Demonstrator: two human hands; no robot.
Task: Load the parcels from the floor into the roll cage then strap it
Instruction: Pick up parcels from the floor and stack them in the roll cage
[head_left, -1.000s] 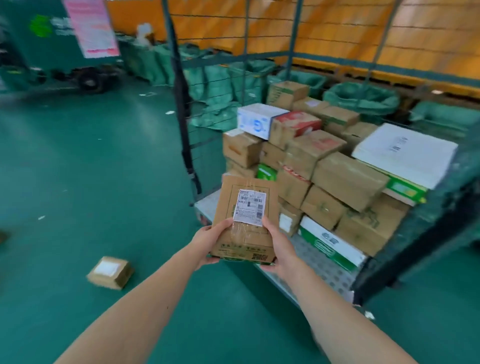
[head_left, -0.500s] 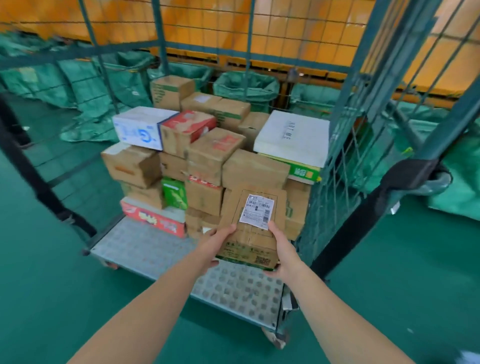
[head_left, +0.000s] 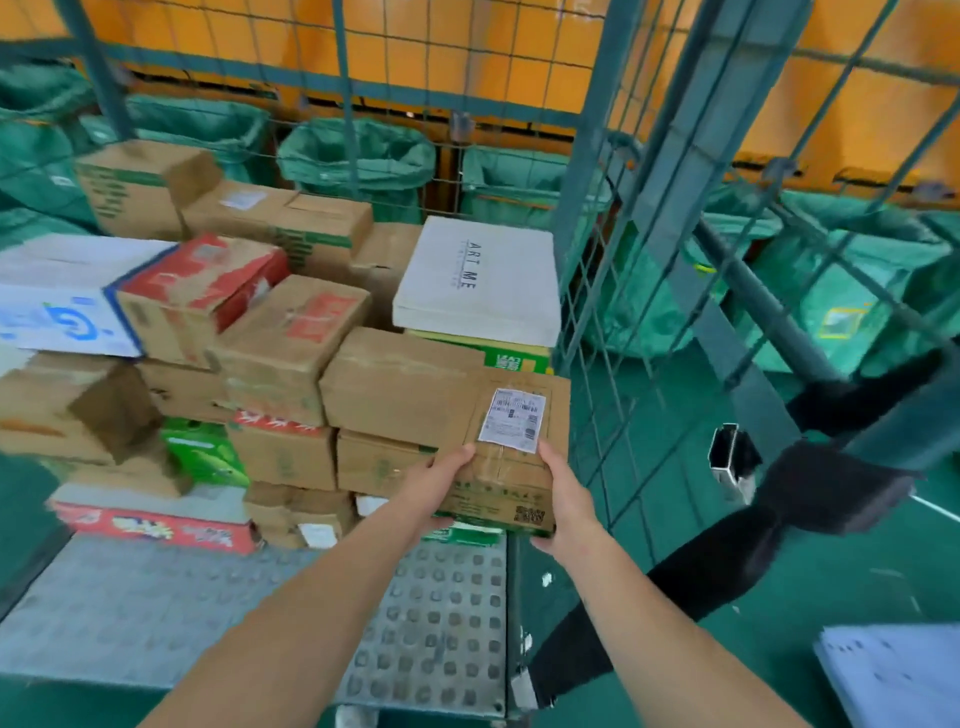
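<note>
Roll cage (head_left: 156, 613) deck; parcel (head_left: 501, 486) btwn L hand (head_left: 434, 488), R hand (head_left: 563, 501), fingers (head_left: 458, 457) round edges.

The white box (head_left: 478, 280) at 12 o'clock from the parcel (head_left: 498, 488) read "ART ME" on its lid. The parcel's shipping label (head_left: 511, 421) bore barcodes; its print was too small to read.

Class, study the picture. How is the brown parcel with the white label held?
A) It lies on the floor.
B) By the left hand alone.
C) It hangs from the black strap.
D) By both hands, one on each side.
D: the left hand and the right hand grip opposite sides of the parcel.
</note>
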